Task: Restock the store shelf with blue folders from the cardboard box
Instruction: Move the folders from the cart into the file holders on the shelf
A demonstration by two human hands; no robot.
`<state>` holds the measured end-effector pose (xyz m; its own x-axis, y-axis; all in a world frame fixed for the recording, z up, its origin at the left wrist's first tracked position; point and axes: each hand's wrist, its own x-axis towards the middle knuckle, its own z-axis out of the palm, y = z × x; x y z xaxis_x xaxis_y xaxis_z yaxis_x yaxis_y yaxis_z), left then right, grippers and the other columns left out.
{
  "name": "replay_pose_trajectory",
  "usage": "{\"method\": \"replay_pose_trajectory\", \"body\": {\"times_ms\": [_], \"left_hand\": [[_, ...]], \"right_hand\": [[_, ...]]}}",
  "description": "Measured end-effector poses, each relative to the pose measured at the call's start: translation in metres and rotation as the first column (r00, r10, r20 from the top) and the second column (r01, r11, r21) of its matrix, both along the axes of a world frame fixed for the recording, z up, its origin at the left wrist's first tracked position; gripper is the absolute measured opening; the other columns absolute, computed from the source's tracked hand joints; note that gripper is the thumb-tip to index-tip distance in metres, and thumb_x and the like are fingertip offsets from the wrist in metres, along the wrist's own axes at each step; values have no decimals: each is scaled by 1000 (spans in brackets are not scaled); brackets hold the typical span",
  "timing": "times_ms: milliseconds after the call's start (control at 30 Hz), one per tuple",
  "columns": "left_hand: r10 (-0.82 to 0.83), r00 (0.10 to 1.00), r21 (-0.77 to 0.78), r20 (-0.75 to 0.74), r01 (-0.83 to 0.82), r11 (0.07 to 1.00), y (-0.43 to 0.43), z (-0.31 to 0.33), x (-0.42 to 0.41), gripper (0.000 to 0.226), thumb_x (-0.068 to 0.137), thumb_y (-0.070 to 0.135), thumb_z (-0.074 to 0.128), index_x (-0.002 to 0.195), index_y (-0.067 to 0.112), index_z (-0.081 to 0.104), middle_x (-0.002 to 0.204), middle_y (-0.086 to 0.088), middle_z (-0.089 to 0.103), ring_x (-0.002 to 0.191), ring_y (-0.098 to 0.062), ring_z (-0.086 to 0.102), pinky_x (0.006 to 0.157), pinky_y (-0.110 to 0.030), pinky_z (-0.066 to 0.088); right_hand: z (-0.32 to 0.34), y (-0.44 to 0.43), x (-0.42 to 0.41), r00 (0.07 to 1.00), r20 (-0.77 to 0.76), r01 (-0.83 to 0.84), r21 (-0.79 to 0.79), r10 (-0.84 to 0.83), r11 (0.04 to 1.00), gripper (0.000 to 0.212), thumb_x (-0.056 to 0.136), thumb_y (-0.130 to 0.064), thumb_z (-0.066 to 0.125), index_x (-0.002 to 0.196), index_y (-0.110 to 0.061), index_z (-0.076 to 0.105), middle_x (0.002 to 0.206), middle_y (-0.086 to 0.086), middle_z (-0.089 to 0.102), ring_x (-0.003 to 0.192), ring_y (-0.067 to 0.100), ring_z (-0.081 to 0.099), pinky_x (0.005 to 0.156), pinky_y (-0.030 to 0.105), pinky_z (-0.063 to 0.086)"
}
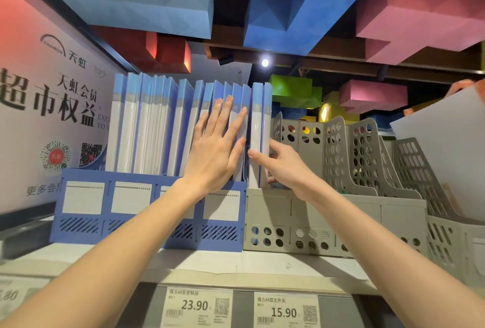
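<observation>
Toward the shelf's (pixel 183 259) left end, blue folders (pixel 147 123) stand upright in a blue rack (pixel 86 222), and the left hand (pixel 215 149), fingers straight and flat, presses against the row's right end. Just right of it, the right hand (pixel 283 167) grips 1 more folder (pixel 258 117) upright at the grey rack's (pixel 270 209) left edge. The slotting-in step seems to be in hand; next it likely needs seating fully, then releasing.

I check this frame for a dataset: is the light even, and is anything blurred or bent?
Head view: uneven light, a ceiling spotlight flares; head view: the forearms cast shadows on the shelf; head view: the edges bend from the wide lens; the price labels are sharp.
</observation>
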<state>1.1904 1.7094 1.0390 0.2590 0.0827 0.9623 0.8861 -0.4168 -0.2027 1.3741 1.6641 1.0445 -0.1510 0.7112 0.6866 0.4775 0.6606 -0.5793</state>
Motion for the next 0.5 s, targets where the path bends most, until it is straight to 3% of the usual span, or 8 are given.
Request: {"method": "replay_pose_trajectory", "body": {"times_ms": [67, 167, 333, 500], "left_hand": [[-3, 1000, 2, 2, 3, 1000, 0, 0, -1, 60, 109, 39, 32, 163, 24, 10, 171, -5, -2, 157, -19, -8, 126, -47, 5], [-9, 1000, 6, 6, 9, 1000, 1, 0, -1, 60, 109, 39, 33, 163, 24, 10, 171, -5, -2, 157, -20, -7, 126, -47, 5], [-12, 1000, 11, 1, 12, 1000, 5, -1, 0, 61, 108, 40, 29, 163, 23, 9, 170, -6, -2, 157, -21, -7, 127, -46, 3], [-13, 1000, -23, -7, 12, 1000, 4, -1, 1, 63, 106, 43, 26, 163, 23, 7, 170, -7, -4, 157, -23, -8, 127, -48, 3]], "right_hand": [[-5, 1, -5, 1000, 23, 18, 27, -18, 999, 48, 99, -42, 57, 145, -41, 45, 121, -19, 65, 105, 3, 64, 82, 25, 55], [-13, 3, -6, 994, 102, 32, 44, -36, 999, 57, 102, -46, 49, 154, -40, 28, 137, -21, 55, 120, 3, 58, 98, 25, 46], [-17, 0, -11, 956, 222, 183, 62, -193, 981, 65, 104, -50, 37, 159, -31, 8, 150, -2, 48, 118, 16, 60, 87, 21, 47], [-27, -4, -14, 901, 256, 338, 94, -351, 936, 67, 101, -62, 30, 157, -31, 14, 145, 1, 56, 119, 26, 62, 104, 48, 47]]}}
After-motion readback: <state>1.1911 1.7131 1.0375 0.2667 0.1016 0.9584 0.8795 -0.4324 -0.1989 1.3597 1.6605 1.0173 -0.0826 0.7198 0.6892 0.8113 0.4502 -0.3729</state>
